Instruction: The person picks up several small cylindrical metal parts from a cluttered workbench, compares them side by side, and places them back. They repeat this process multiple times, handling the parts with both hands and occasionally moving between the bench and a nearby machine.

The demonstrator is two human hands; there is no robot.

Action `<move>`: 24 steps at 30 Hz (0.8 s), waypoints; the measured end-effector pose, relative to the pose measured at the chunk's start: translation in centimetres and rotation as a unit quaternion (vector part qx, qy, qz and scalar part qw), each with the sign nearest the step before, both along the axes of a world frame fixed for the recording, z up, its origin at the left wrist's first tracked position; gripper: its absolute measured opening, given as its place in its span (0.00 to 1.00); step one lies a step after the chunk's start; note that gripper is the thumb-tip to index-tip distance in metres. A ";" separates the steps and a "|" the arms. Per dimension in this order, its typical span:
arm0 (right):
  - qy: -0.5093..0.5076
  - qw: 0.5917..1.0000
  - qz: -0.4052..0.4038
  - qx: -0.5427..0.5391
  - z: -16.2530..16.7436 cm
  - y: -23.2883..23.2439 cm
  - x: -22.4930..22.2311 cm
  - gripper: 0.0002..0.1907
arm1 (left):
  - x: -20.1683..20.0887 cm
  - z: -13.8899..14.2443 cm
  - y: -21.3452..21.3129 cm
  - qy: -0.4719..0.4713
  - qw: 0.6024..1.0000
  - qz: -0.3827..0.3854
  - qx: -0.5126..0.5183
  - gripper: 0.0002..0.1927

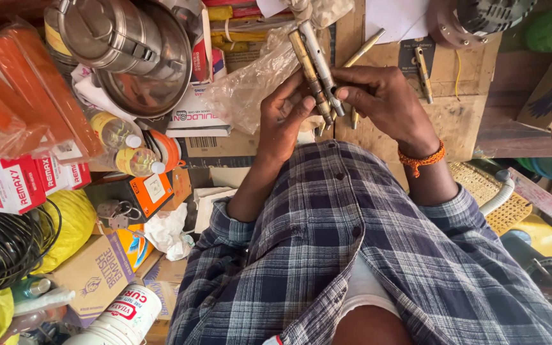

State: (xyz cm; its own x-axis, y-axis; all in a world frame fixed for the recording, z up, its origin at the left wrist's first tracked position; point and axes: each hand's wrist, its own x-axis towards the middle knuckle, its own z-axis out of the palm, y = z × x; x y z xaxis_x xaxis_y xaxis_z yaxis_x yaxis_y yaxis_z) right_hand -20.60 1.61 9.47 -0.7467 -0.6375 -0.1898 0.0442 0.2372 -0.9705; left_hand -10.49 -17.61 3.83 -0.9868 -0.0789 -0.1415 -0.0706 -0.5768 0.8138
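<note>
Two long metal bolts, one brass-coloured and one silver, are held side by side above the wooden board in the far middle of the scene. The left hand curls its fingers around their lower ends, while the right hand pinches them between thumb and fingers. A clear plastic bag lies just left of the hands, with a steel container farther left.

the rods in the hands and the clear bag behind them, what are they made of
Rods: likely metal, one brass-yellow, one dull grey, with a worn sheen. Bag: thin clear plastic, crinkled and glossy. Both hands, left and right, grip the rods.
</note>
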 end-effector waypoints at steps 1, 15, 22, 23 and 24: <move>0.013 1.000 0.004 -0.003 0.0 -0.1 0.0 0.19 | 0.0 0.0 0.0 -0.001 1.000 0.001 0.002 0.32; 0.031 0.999 0.007 0.021 0.4 -0.4 0.1 0.18 | 0.0 -0.8 0.0 0.002 1.000 0.013 -0.008 0.34; 0.001 1.000 -0.006 -0.018 0.0 -0.6 0.1 0.20 | 0.1 -1.1 -0.1 0.009 1.000 0.020 0.003 0.33; 0.006 1.000 -0.006 -0.022 -0.1 -0.6 0.1 0.20 | 0.1 -1.1 -0.1 0.007 1.000 0.019 -0.001 0.33; 0.010 1.000 -0.006 -0.025 -0.1 -0.7 0.1 0.20 | 0.1 -1.0 -0.1 0.006 1.000 0.019 -0.005 0.33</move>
State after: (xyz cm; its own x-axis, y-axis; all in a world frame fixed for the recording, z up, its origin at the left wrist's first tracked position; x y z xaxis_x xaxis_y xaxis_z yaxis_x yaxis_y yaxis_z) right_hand -20.47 0.91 9.34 -0.7574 -0.6374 -0.1418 0.0264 0.1872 -0.9820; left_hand -10.35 -17.72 2.82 -0.9848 -0.1168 -0.1284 -0.0393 -0.5706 0.8203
